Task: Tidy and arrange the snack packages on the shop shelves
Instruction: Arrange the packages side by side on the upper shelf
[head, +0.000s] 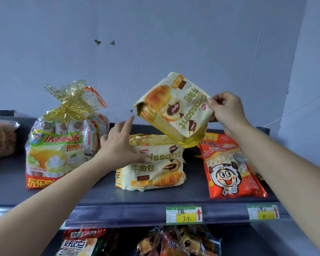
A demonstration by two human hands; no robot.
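At the centre right of the frame, our right hand (227, 111) pinches the held bag (175, 109), a cream croissant pack, by its right edge, thumb and fingers curled tight on the foil. The held bag is in the air above the shelf (137, 198), tilted and upside down (its print reads inverted). Its yellow lower end is over the top right corner of the standing bag (151, 167); we cannot tell whether the two touch.

The standing bag, the same kind of croissant pack, is upright at mid frame on the shelf. Our left hand (122, 143) lies against its upper left, fingers straight and spread apart, thumb laid across the printed front. The index finger points up toward the held bag without reaching it. This hand grips nothing.

Left of centre the pie bag (54, 150), clear with a gold ribbon at its neck, stands upright just beside our left hand. At the far left edge a brown pack (2, 139) shows in part. Right of the standing bag the red bag (229, 167) lies leaning back, a cartoon face on its front, and our right forearm crosses its upper right corner.

On the shelf's front rail a tag (184, 214) sits below the standing bag and a second tag (262, 212) below the red bag. Lower packs (177, 241) fill the bottom of the frame. The pale wall (155, 34) takes up the top.
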